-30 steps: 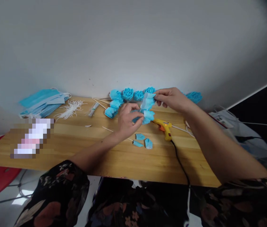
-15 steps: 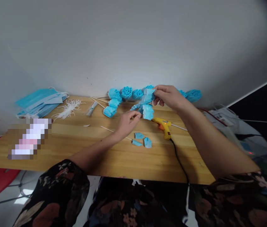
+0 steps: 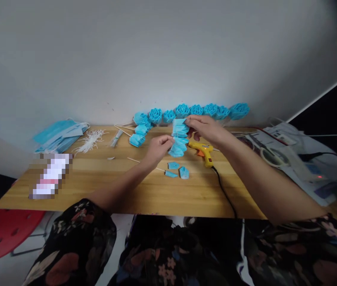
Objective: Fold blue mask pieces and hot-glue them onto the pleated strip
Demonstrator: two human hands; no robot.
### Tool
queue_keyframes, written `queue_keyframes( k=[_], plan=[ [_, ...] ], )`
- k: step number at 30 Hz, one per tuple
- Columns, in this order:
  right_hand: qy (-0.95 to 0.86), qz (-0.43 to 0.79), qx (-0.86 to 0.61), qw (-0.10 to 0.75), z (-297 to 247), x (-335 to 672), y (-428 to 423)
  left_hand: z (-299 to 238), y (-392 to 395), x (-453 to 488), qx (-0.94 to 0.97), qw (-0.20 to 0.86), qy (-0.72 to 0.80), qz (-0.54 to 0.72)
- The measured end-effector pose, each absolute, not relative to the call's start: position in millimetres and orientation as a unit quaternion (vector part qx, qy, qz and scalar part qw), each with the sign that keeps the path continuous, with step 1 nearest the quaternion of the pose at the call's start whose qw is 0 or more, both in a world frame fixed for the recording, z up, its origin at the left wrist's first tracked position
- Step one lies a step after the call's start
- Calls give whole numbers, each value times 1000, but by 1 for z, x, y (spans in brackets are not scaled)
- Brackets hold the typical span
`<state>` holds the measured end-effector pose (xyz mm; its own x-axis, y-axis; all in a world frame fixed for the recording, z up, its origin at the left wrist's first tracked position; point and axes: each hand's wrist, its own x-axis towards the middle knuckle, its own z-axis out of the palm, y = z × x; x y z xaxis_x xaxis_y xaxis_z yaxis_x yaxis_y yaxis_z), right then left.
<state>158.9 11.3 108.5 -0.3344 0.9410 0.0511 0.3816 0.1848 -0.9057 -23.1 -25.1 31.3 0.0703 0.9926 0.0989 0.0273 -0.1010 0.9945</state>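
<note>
Between my hands hangs a pleated strip of blue mask fabric (image 3: pixel 180 133), above the wooden table. My left hand (image 3: pixel 160 149) pinches its left edge, about halfway down. With thumb and finger closed, my right hand (image 3: pixel 203 128) grips the strip's upper right corner. Just below the strip lie a few small cut blue fabric pieces (image 3: pixel 183 172), one of them at the end of a thin wooden stick (image 3: pixel 133 160). A yellow glue gun (image 3: pixel 206 154) with an orange trigger and a lit light rests right of the strip, under my right hand.
Several blue fabric roses (image 3: pixel 182 110) line the wall, others on sticks (image 3: pixel 137 139) stand left. Blue face masks (image 3: pixel 59 135), white ear loops (image 3: pixel 92 140) and a blurred phone (image 3: pixel 52 174) lie farther left. A black cord (image 3: pixel 225 190) crosses the front edge; tape (image 3: pixel 274 157) and a power strip (image 3: pixel 302 165) sit right.
The strip has been turned and spread, so its folds now face me, hanging more upright. My right hand has moved slightly left and down. The head view has shifted a little.
</note>
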Motion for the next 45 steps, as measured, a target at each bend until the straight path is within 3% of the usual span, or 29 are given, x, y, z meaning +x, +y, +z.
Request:
queue_keyframes(
  k=[7,11,29,39,45],
  plan=[
    [-730,469,-385,314,85,177,6,37,-33,-20,515,507,482,495],
    [-737,464,-346,349,74,179,7,38,-39,-19,554,487,475,479],
    [-697,436,-377,427,76,185,14,34,-48,-34,601,418,492,472],
    [-638,459,-432,443,90,205,49,37,-62,-51,596,519,445,422],
    [-699,398,-453,386,99,179,90,23,-62,-43,559,602,440,362]
  ],
)
